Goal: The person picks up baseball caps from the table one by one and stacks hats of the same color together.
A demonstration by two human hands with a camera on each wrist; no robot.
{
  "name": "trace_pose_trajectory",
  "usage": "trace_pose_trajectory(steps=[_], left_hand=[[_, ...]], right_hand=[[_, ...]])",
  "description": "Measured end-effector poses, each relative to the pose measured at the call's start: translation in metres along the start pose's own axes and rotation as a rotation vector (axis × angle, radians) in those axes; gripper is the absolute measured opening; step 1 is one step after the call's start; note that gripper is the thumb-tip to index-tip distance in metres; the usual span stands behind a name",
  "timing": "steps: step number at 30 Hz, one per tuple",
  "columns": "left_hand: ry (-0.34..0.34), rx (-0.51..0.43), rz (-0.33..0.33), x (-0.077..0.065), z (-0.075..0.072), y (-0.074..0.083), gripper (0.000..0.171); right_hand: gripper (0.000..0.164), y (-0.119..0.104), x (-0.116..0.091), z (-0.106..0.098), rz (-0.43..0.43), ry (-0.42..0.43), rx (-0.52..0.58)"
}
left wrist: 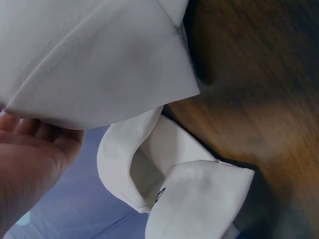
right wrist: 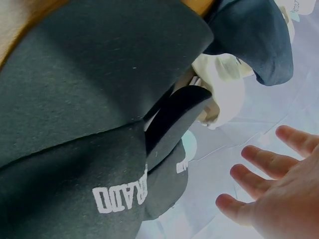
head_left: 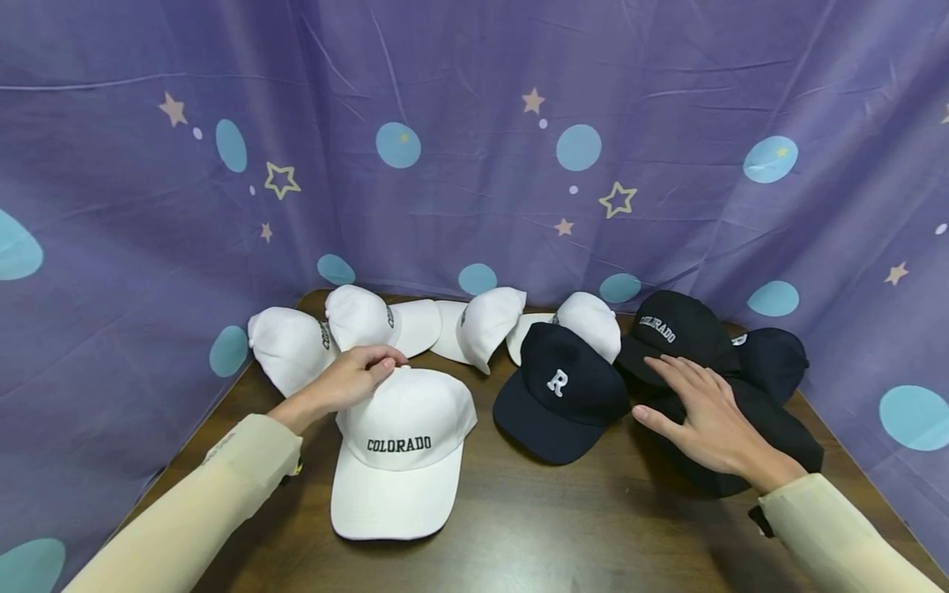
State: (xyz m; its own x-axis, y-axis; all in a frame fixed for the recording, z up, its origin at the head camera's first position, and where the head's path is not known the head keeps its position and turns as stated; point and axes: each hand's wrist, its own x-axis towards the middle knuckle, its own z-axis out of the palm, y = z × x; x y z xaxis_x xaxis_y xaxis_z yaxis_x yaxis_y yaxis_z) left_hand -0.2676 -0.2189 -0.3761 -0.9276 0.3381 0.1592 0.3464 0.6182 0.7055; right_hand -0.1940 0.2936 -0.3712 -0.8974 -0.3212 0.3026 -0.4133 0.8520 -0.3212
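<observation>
Fingers of the left hand (head_left: 348, 380) curl round the rear edge of the white COLORADO cap (head_left: 400, 416); I log this as grasping, from head and left wrist views. Cap position: lower centre-left of the head frame, brim toward the bottom edge, over the tabletop (head_left: 549, 527). I cannot tell whether its whole rim rests there. Fingers of the right hand (head_left: 704, 420): released and spread, above the nearer black cap (head_left: 786, 422) at right of frame. Behind it I note a black COLORADO cap (head_left: 685, 325) and, farther right, a dark cap (head_left: 774, 362). Navy R cap (head_left: 574, 399) sits right of centre. Four white caps (head_left: 489, 325) line the back of the tabletop, the rightmost partly hidden by the navy R cap. Backdrop: purple curtain (head_left: 474, 206), stars and dots.
</observation>
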Motion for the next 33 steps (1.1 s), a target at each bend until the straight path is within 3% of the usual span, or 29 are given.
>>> trace_pose_trajectory(steps=[4,10,16,33], left_hand=[[0.055,0.029,0.012,-0.002,0.000,0.005,0.028],[0.140,0.072,0.101,-0.006,0.001,0.014,0.035],[0.183,0.101,0.164,-0.010,0.005,0.023,0.042],[0.153,0.190,0.233,-0.018,0.014,0.046,0.047]], right_hand=[[0.074,-0.003,0.004,0.001,-0.006,0.006,0.002],[0.073,-0.006,0.009,0.002,-0.011,0.012,0.005],[0.072,-0.007,0.013,0.003,-0.014,0.020,0.012],[0.077,-0.014,0.026,0.004,0.058,-0.022,0.050]])
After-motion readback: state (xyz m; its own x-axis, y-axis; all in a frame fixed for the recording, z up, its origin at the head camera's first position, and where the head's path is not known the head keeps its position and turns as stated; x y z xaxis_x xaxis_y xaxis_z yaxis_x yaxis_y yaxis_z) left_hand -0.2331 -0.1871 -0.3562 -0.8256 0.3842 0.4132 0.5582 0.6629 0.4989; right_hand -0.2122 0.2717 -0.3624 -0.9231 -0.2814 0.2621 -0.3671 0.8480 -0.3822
